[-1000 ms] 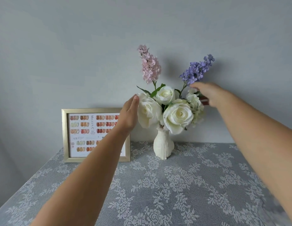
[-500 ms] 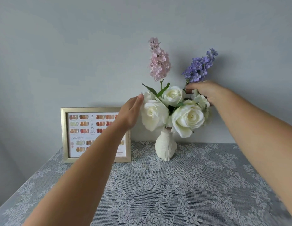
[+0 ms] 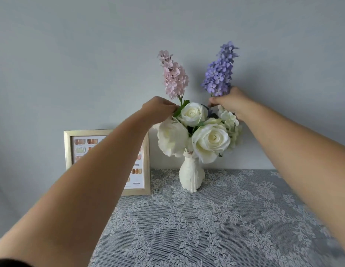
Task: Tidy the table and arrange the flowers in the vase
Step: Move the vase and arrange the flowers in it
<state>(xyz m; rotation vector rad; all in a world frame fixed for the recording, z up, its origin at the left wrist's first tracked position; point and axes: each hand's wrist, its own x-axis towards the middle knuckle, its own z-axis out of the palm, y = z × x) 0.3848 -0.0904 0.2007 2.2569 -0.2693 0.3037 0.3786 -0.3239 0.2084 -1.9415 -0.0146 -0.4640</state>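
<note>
A small white vase stands at the back of the table against the wall. It holds three white roses, a pink flower spike and a purple flower spike. My left hand pinches the green leaf at the base of the pink spike's stem. My right hand is closed around the purple spike's stem just under its blooms. A cluster of small white blossoms sits below my right hand.
A gold-framed colour chart leans on the wall left of the vase, partly hidden by my left forearm. A grey lace tablecloth covers the table. The grey wall stands directly behind the flowers.
My left hand rose from the left rose to the pink spike's stem and closed on its leaf. My right hand closed on the purple stem, and that spike now stands more upright.
</note>
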